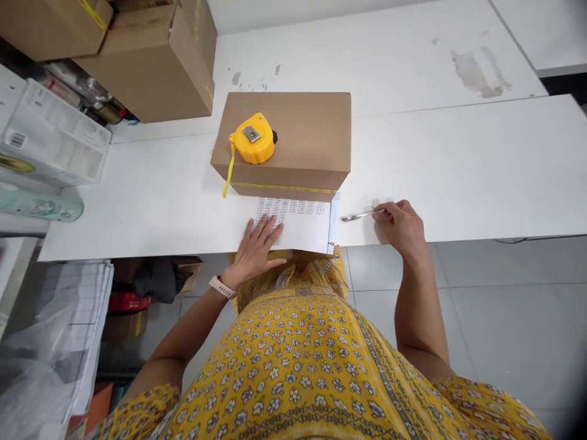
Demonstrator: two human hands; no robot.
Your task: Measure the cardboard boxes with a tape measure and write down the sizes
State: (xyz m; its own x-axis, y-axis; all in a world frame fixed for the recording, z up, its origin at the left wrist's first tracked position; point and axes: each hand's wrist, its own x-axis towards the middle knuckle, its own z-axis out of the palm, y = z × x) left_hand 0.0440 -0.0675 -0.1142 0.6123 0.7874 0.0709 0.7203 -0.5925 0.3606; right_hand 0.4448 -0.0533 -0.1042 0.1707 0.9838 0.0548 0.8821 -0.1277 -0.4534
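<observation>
My left hand [259, 247] lies open and flat, fingers spread, on the left part of a white sheet of paper [307, 229] with rows of small dark marks. A bluish paper [334, 223] shows along that sheet's right edge. My right hand [402, 226] pinches one end of a slim, silvery pen [360, 216], whose dark end points left toward the papers. Just behind the papers stands a closed brown cardboard box [307, 131], partly covering their far edge. On top of it rests a yellow tape measure [255, 139] with its yellow strap hanging over the front.
The white table [458, 177] has worn patches at the back. Larger cardboard boxes [151, 67] stand at the back left. A white printed carton [52, 134] and a pale green bottle [41, 203] are at the far left. Below the table's front edge is tiled floor [504, 318].
</observation>
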